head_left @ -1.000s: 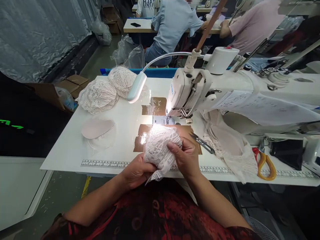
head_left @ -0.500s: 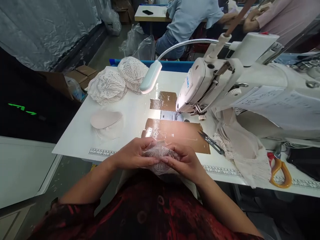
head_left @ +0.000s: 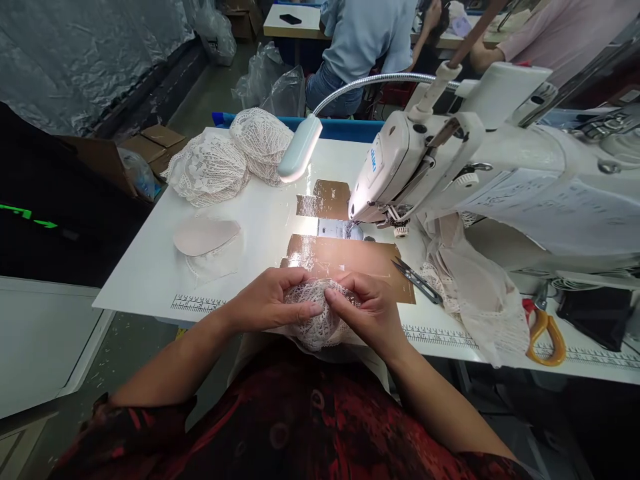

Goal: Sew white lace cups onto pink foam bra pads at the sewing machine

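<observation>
Both hands grip a rounded white lace cup (head_left: 316, 321) at the front edge of the table, close to my body. On its left side my left hand (head_left: 273, 300) pinches it, thumb lying across the lace. My right hand (head_left: 367, 307) holds the other side, its thumb pressed on top and the fingers behind. Just beyond the hands is the brown taped plate (head_left: 345, 257) before the needle of the white sewing machine (head_left: 395, 167). Thread snips (head_left: 417, 280) lie to the right of my right hand.
Two stacks of lace cups (head_left: 207, 167) stand at the back left. A smooth beige cup pad (head_left: 207, 238) lies nearer on the left. A lamp (head_left: 301, 150) hangs over the table. Lace fabric pieces (head_left: 480, 287) and orange-handled scissors (head_left: 547, 340) are on the right. Two people sit beyond.
The lace cup has been turned so more of its rounded face shows. My right thumb has come up and away from the left thumb. The view has shifted slightly.
</observation>
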Tool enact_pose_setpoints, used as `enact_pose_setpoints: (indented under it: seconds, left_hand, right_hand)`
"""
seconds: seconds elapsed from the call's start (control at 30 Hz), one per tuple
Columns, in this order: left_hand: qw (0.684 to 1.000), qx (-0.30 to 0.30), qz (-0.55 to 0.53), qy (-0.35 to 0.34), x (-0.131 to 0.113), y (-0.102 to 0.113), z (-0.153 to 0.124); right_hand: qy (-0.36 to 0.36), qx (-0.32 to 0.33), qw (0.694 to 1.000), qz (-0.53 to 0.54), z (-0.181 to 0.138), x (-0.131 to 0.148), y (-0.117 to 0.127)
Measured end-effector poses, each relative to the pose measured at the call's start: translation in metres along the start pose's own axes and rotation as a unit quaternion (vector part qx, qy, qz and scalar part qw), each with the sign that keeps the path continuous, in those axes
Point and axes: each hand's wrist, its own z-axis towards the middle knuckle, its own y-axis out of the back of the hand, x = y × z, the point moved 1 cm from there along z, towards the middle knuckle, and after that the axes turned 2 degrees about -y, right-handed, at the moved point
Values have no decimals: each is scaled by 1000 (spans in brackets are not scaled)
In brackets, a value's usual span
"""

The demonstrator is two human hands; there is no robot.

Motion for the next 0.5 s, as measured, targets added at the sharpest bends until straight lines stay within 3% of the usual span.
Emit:
enact_pose_setpoints:
  seconds: [0.27,0.5]
  left_hand:
    - [997,-4,76,-20,-6,-1,11]
    - [998,4,56,-35,-7,2,18]
  right_hand:
    - [-15,-21,999,-31,0,-2,4]
    - [-39,-14,999,-1,1,-4,9]
